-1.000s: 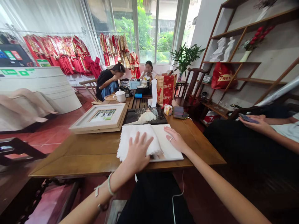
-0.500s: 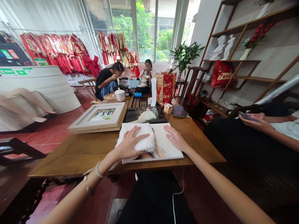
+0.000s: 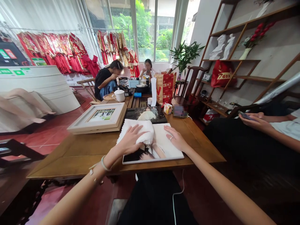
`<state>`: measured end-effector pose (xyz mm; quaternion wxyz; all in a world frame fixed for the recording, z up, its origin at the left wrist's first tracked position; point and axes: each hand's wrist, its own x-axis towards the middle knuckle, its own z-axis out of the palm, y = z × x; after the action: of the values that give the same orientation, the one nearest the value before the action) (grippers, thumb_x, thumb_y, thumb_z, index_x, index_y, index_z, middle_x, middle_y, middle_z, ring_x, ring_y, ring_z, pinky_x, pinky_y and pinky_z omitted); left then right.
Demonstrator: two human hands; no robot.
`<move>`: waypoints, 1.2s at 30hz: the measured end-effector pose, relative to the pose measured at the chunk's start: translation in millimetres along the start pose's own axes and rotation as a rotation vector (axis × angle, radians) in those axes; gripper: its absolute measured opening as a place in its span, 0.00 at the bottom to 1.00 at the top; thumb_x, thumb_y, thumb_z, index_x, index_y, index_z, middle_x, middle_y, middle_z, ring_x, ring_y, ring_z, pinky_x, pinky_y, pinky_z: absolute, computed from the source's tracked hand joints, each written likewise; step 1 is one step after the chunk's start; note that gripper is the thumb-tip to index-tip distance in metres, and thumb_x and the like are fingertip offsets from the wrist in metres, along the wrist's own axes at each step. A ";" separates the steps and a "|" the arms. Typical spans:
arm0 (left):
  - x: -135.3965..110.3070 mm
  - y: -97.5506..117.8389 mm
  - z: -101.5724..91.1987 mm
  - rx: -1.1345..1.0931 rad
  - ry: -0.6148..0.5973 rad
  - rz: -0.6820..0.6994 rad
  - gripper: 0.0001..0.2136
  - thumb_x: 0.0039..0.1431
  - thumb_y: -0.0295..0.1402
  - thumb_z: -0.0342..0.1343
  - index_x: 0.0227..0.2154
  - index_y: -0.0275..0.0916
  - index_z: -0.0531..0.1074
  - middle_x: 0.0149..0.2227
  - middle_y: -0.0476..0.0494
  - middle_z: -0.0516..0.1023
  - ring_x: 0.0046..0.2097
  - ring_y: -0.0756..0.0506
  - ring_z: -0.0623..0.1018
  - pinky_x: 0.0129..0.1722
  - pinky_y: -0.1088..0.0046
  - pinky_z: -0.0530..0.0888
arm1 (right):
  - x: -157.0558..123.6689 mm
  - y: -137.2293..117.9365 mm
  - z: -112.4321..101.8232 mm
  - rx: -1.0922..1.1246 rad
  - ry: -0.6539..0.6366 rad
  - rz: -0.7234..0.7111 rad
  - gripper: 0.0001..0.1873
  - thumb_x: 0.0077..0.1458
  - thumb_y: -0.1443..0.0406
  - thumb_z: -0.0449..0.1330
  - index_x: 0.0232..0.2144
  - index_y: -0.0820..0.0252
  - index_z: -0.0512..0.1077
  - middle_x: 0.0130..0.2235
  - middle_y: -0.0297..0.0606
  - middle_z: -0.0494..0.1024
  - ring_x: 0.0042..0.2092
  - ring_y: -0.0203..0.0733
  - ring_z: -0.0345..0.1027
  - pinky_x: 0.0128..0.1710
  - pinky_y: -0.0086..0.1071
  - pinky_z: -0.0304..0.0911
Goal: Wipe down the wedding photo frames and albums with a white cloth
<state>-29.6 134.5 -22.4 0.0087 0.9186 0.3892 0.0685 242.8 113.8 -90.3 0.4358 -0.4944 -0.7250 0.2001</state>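
Note:
My left hand [image 3: 131, 139] lies spread on a white cloth [image 3: 148, 126], pressing it against a photo panel [image 3: 167, 151] on the wooden table. The cloth is bunched, with a scalloped edge at its left. It covers the panel's upper left part; dark clothing and a pictured hand show below it. My right hand [image 3: 177, 139], with a ring on one finger, rests flat on the panel's right side, fingers apart. Just behind the panel lies another dark picture [image 3: 159, 115] with a pale figure.
Framed pictures [image 3: 73, 123] are stacked at the left of the table [image 3: 77, 154]. Behind stand a white lidded cup [image 3: 119, 95], a paper bag [image 3: 166, 89] and a small box [image 3: 167, 108]. A person with a phone [image 3: 248, 117] sits at the right; two people sit at the far end.
My left hand has moved the cloth away from me, up the panel, uncovering its lower left part. My right hand stays in place.

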 end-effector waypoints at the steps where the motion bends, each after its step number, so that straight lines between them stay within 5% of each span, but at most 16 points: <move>1: -9.3 8.9 -1.0 -0.002 0.001 0.019 0.24 0.59 0.38 0.46 0.59 0.45 0.58 0.64 0.39 0.52 0.64 0.36 0.50 0.61 0.51 0.47 | 0.1 0.0 0.3 0.004 0.000 0.003 0.20 0.54 0.64 0.53 0.50 0.57 0.70 0.56 0.44 0.68 0.59 0.48 0.58 0.61 0.49 0.48; 7: -71.4 73.3 -7.5 -0.064 -0.046 0.080 0.35 0.51 0.41 0.54 0.62 0.56 0.49 0.66 0.46 0.44 0.65 0.32 0.43 0.60 0.45 0.44 | 0.4 3.4 3.0 0.002 0.019 0.007 0.20 0.54 0.66 0.52 0.50 0.55 0.70 0.56 0.41 0.68 0.59 0.46 0.58 0.61 0.48 0.49; 11: -85.7 89.2 -4.0 -0.097 -0.038 0.057 0.35 0.51 0.44 0.55 0.62 0.56 0.48 0.67 0.46 0.41 0.65 0.32 0.41 0.60 0.44 0.44 | 0.1 5.7 1.6 0.009 0.006 -0.007 0.20 0.54 0.64 0.52 0.50 0.55 0.70 0.57 0.42 0.68 0.60 0.47 0.58 0.61 0.48 0.50; 15: -59.5 71.7 0.4 -0.075 -0.009 0.009 0.30 0.55 0.41 0.52 0.61 0.55 0.51 0.66 0.45 0.47 0.65 0.34 0.46 0.60 0.47 0.46 | 0.1 7.1 -1.8 0.015 -0.036 -0.024 0.20 0.55 0.61 0.53 0.51 0.54 0.69 0.57 0.41 0.67 0.60 0.46 0.58 0.61 0.48 0.49; 23: 36.1 19.2 6.3 0.042 0.024 -0.071 0.23 0.61 0.42 0.44 0.59 0.46 0.58 0.62 0.37 0.56 0.63 0.34 0.54 0.58 0.49 0.52 | 0.7 5.7 -2.5 0.023 -0.050 -0.028 0.21 0.56 0.59 0.52 0.52 0.55 0.68 0.58 0.43 0.66 0.60 0.47 0.56 0.62 0.48 0.48; 27: 50.2 13.6 9.3 0.079 0.048 -0.079 0.24 0.61 0.41 0.44 0.60 0.45 0.57 0.62 0.36 0.56 0.63 0.34 0.54 0.58 0.48 0.51 | 1.1 4.4 -1.5 0.028 -0.028 -0.003 0.21 0.56 0.59 0.53 0.51 0.53 0.69 0.57 0.42 0.67 0.60 0.47 0.56 0.62 0.48 0.48; 30: 34.8 27.4 7.9 0.087 0.039 -0.066 0.25 0.60 0.41 0.46 0.61 0.48 0.54 0.63 0.38 0.53 0.64 0.32 0.51 0.57 0.45 0.50 | 1.2 3.6 -0.3 0.031 -0.013 0.004 0.21 0.55 0.60 0.53 0.51 0.54 0.69 0.57 0.43 0.67 0.60 0.47 0.57 0.61 0.48 0.49; 36: -34.2 87.1 1.8 0.013 -0.024 -0.038 0.37 0.49 0.39 0.56 0.62 0.51 0.49 0.66 0.39 0.45 0.65 0.29 0.42 0.58 0.43 0.45 | 0.2 3.8 1.8 0.018 0.005 -0.006 0.20 0.55 0.62 0.53 0.50 0.54 0.70 0.56 0.41 0.68 0.59 0.46 0.58 0.61 0.48 0.50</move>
<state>9.3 49.4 -22.2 0.0088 0.9118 0.4069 0.0546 243.3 115.9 -93.9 0.4426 -0.4886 -0.7237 0.2038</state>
